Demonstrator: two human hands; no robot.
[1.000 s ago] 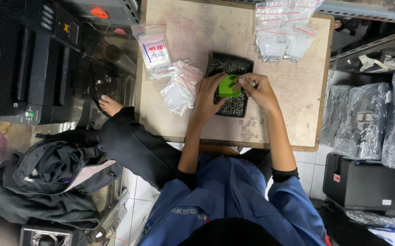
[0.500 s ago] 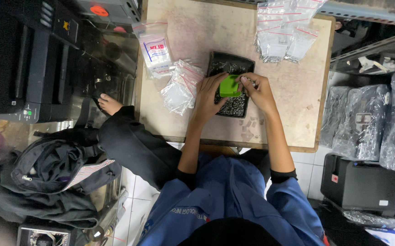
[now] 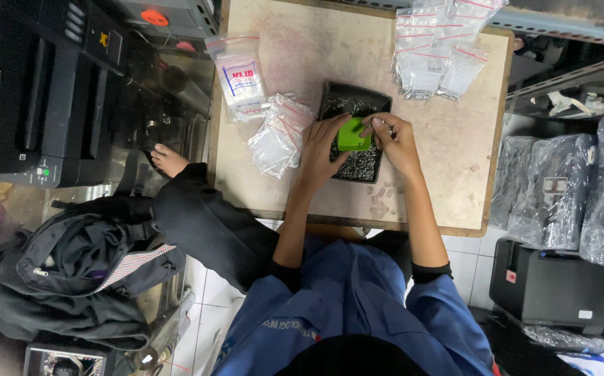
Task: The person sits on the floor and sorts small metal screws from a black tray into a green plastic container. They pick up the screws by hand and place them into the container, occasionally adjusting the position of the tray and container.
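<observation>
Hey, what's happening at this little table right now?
A person in a blue shirt sits at a worn wooden table with both hands over a black tray of small metal parts. The left hand holds a small green object above the tray, while the right hand pinches something tiny beside it. Small clear zip bags lie left of the tray, and more sit at the table's far corner.

Head camera looks straight down at table (image 3: 455, 174).
</observation>
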